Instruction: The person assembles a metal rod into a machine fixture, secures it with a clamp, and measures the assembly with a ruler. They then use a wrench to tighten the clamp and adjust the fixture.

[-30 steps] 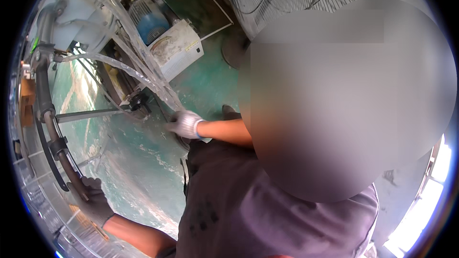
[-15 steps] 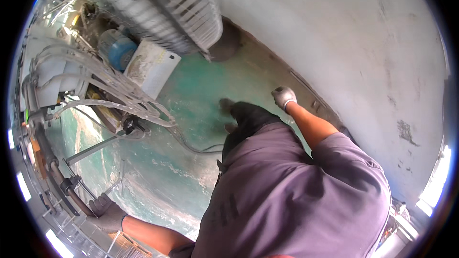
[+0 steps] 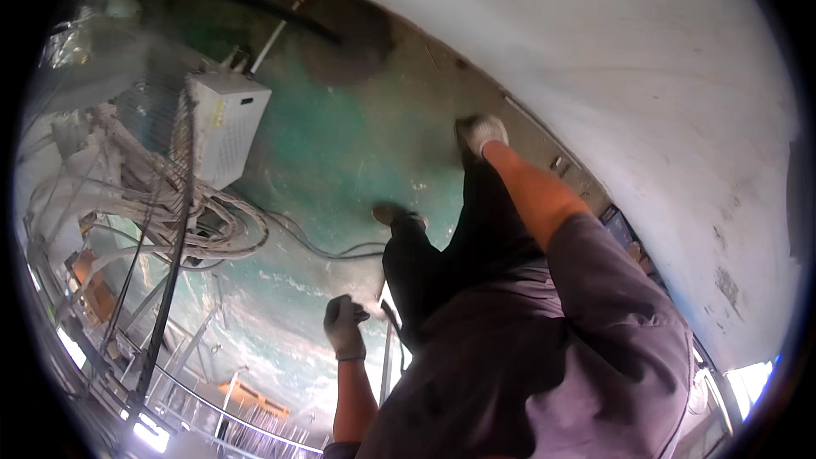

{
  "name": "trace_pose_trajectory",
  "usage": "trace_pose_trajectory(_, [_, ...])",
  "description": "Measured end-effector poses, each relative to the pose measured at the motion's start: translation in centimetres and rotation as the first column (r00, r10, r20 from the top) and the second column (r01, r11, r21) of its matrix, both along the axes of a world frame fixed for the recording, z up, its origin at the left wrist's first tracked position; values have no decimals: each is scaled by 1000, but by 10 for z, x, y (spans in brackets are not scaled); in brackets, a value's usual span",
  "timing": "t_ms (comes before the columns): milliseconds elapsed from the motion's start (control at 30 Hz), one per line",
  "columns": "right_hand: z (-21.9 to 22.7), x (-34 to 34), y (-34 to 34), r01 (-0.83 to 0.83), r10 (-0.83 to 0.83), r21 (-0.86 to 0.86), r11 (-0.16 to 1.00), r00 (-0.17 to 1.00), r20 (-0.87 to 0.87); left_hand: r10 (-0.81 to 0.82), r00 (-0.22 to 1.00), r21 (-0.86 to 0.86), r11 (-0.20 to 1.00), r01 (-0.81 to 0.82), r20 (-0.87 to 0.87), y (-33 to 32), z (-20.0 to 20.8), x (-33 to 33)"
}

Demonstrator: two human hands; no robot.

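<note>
My left hand [image 3: 344, 327] wears a pale work glove and hangs in front of my body with its fingers curled on nothing. A thin metal rod [image 3: 387, 357] stands just to its right, apart from it. My right hand [image 3: 482, 132], also gloved, is swung out on a bare forearm toward the base of the white wall [image 3: 646, 76]. It looks empty, but its fingers are too small to read. My dark trousers and one shoe [image 3: 391, 214] stand on the green floor [image 3: 340, 144].
A white box [image 3: 225, 123] sits on the floor at the left, beside a tangle of pale cables and tubes [image 3: 161, 204]. A dark pole [image 3: 166, 289] crosses them. A black cable [image 3: 331, 251] trails over the floor. Metal rails [image 3: 195, 399] curve along the lower left.
The view has swung toward the wall. My left hand has left the rack at the lower left and come up before my body. My right arm stays stretched out toward the wall.
</note>
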State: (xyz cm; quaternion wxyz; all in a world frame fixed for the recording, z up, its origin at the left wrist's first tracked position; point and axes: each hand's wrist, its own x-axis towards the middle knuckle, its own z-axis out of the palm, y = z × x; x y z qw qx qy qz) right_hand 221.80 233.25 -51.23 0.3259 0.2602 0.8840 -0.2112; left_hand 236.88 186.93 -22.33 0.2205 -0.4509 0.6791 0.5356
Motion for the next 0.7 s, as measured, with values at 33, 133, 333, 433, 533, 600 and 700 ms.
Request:
trace_pose_trajectory(33, [-16, -10, 8, 47, -46, -19, 999, 999, 18, -71, 997, -10, 997, 71, 15, 22, -6, -3])
trace_pose_trajectory(133, [-55, -39, 32, -84, 84, 1, 996, 995, 61, -405, 913, -105, 911, 398, -56, 66, -44, -20])
trace_pose_trajectory(333, [-184, -68, 45, -193, 183, 59, 980, 972, 146, -689, 700, -135, 688, 713, 188, 98, -126, -24])
trace_pose_trajectory(433, [-277, -75, 49, -524, 491, 58, 850, 827, 272, -693, 677, -184, 652, 736, 250, 98, -169, -4])
trace_pose_trajectory(533, [-350, -104, 42, -591, 543, 21, 807, 755, 368, -784, 556, -198, 520, 831, 276, 97, -203, 28])
trace_pose_trajectory(600, [-401, -119, 47, -269, 242, 89, 959, 940, 239, -888, 383, -293, 307, 905, 254, 90, -223, 35])
trace_pose_trajectory(700, [-440, -151, 24, -468, 424, 273, 840, 882, 208, -766, 552, -416, 407, 813, 330, 102, -237, 56])
